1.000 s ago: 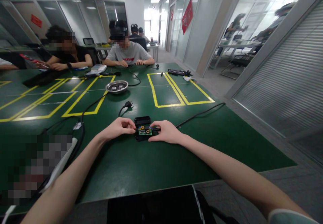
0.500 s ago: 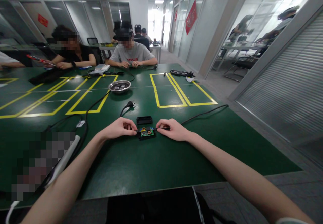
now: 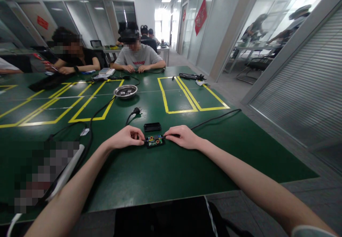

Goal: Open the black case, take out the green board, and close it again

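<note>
A small green circuit board (image 3: pixel 152 143) with copper-ringed coils sits within the walls of a black plastic case half (image 3: pixel 160 145) on the green table. My left hand (image 3: pixel 130 137) is closed in a pinch on the black cable at the case's left end. At the right end, my right hand (image 3: pixel 181 137) pinches the other black cable (image 3: pixel 213 118), which runs off to the right. The matching black case half (image 3: pixel 152 127) lies just behind, hollow side up. Behind my left hand rests a black power plug (image 3: pixel 137 111) on its cord.
A metal bowl (image 3: pixel 125 91) with small metal parts stands farther back. Yellow tape rectangles (image 3: pixel 181 112) mark the table (image 3: pixel 128 180). A blurred-out item with a white edge (image 3: pixel 66 171) lies at left. Two people (image 3: pixel 139 57) work across the table; a folded black tripod-like object (image 3: pixel 191 76) lies near the far edge.
The circuit board has gone down from above the case half to inside it. My right hand has shifted right, away from the board, along the cable. My left hand keeps its pinch.
</note>
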A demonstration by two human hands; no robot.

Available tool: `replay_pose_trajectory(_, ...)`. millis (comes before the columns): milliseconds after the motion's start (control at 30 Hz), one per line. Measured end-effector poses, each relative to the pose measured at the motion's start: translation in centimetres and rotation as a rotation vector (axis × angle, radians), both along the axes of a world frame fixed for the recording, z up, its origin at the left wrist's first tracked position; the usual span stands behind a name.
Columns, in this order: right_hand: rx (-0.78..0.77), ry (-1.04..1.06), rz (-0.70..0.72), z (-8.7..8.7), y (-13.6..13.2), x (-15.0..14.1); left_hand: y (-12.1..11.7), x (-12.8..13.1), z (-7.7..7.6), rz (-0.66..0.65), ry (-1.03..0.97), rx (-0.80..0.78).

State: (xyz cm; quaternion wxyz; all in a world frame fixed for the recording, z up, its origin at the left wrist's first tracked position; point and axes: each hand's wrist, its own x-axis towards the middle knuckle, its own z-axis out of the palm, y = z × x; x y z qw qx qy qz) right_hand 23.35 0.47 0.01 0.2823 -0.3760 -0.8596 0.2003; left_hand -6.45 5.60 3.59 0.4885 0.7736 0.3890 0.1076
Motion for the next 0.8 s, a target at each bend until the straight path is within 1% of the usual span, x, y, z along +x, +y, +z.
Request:
replay_pose_trajectory(100, 0.018, -0.012, 0.007, 0.0, -0.1, 0.0, 0.0, -0.1, 0.1, -0.010, 0.011, 0.005)
replay_pose_trajectory(300, 0.000, -0.031, -0.017, 0.3, -0.4, -0.2, -0.1, 0.0, 0.2, -0.016, 0.026, 0.017)
replay_pose_trajectory(533, -0.003, -0.016, -0.035, 0.3, -0.4, -0.2, -0.2, 0.3, -0.4, 0.026, -0.023, 0.032)
replay_pose_trajectory(633, 0.010, 0.001, -0.014, 0.2, -0.3, -0.1, -0.2, 0.2, -0.7, 0.008, -0.060, 0.053)
replay_pose_trajectory(733, 0.043, 0.024, 0.025, 0.1, -0.1, 0.0, -0.1, 0.1, -0.9, -0.016, -0.051, 0.107)
replay_pose_trajectory(800, 0.069, 0.024, 0.042, 0.0, 0.0, 0.1, -0.2, 0.1, -1.1, -0.033, -0.033, 0.195)
